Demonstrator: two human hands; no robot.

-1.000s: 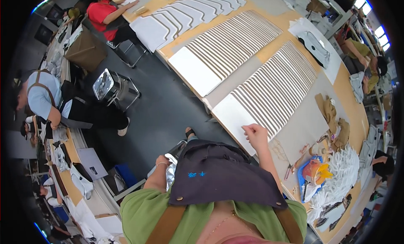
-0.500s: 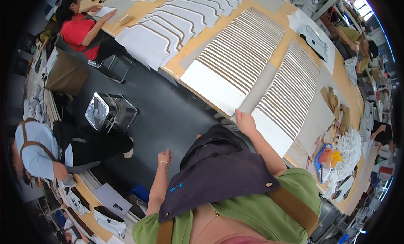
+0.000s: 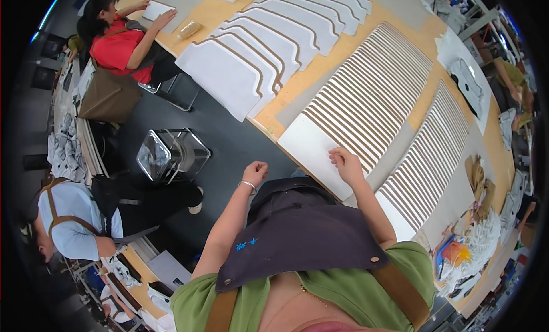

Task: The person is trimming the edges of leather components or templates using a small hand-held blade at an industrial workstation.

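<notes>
My left hand (image 3: 255,172) is raised over the floor beside the table edge, its fingers curled in with nothing showing in them. My right hand (image 3: 346,165) hovers by the plain white near end of a long stack of overlapping white sheets with brown edge strips (image 3: 366,97). Its fingers are bent and slightly apart, and it holds nothing that I can see. To the right lies a second striped stack of the same kind (image 3: 430,160), also with a white near end; my right forearm passes in front of part of it.
Notched white panels with brown edges (image 3: 246,69) overlap on the wooden table (image 3: 267,116). A co-worker in red (image 3: 117,49) sits at the far left; another in light blue (image 3: 71,212) is behind a metal stool (image 3: 171,153). White strips (image 3: 477,246) pile up at right.
My right hand has come away from the table edge between the stacks and moved over the left stack's white end. My left hand has risen towards the table. The view has shifted.
</notes>
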